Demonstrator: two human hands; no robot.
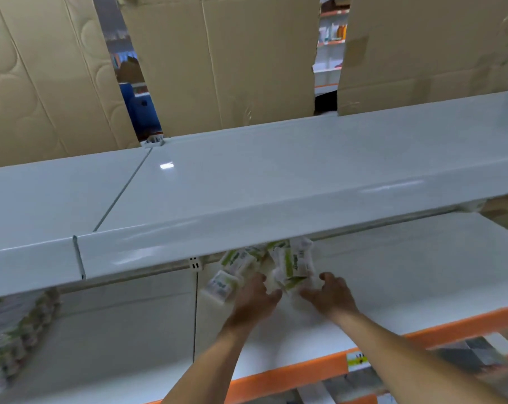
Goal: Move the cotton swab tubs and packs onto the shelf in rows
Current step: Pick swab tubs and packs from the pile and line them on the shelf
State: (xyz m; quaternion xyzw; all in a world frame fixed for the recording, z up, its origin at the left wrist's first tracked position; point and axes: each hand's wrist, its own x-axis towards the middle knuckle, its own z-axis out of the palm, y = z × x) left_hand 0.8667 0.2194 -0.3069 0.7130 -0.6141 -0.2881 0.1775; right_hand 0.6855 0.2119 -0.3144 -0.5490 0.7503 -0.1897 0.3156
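Two bare forearms reach up from the bottom centre onto the lower shelf [392,275], white with an orange front edge [305,370]. Left hand [254,300] and right hand [331,295] sit close together at centre frame, fingers curled around a loose heap of packs [290,266], white with green print, blurred; exact grip cannot be told. One pack [220,285] lies just left of the left hand. More stock [10,330] blurs at lower left. Upper shelf [247,182] crosses mid-frame; cardboard [223,59] stands behind, top.
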